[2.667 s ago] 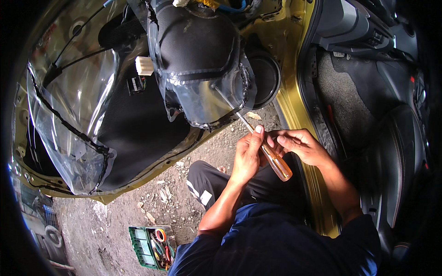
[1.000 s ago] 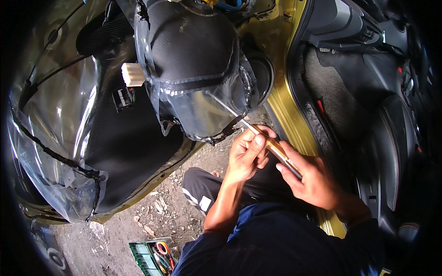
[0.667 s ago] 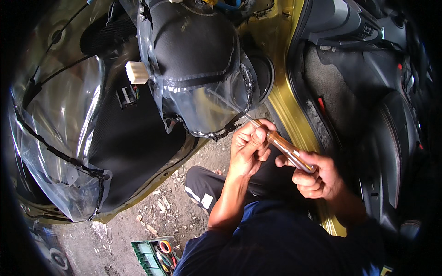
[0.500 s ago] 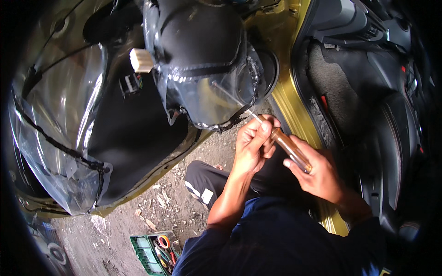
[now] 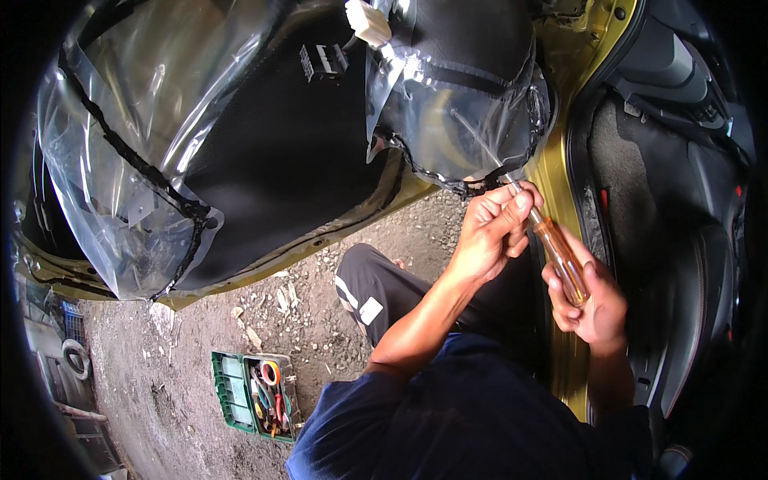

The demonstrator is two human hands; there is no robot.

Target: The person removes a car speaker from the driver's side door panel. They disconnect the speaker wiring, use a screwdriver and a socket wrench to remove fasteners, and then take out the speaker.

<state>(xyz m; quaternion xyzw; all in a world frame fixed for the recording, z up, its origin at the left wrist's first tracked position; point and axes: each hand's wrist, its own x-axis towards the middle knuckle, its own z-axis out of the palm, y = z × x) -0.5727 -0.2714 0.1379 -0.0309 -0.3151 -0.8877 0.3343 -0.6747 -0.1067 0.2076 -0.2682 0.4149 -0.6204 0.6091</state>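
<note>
A long screwdriver with a clear amber handle slants up and left in front of me. My right hand is wrapped round the lower part of its handle. Higher up, my left hand pinches the metal shaft just above the handle. The shaft reaches up over the clear plastic sheet on the car door's inner side; whether its tip passes behind the sheet I cannot tell. Black sticky sealant runs along the sheet's lower edge, close to my left hand.
White and black connectors hang by the black door panel. More loose plastic sheeting drapes at left. A green toolbox with tools lies open on the gravel ground. The gold door sill and black seat are at right.
The view has shifted, so the door and toolbox sit differently in the picture. Both hands keep the screwdriver; the right hand's fingers have moved round its handle.
</note>
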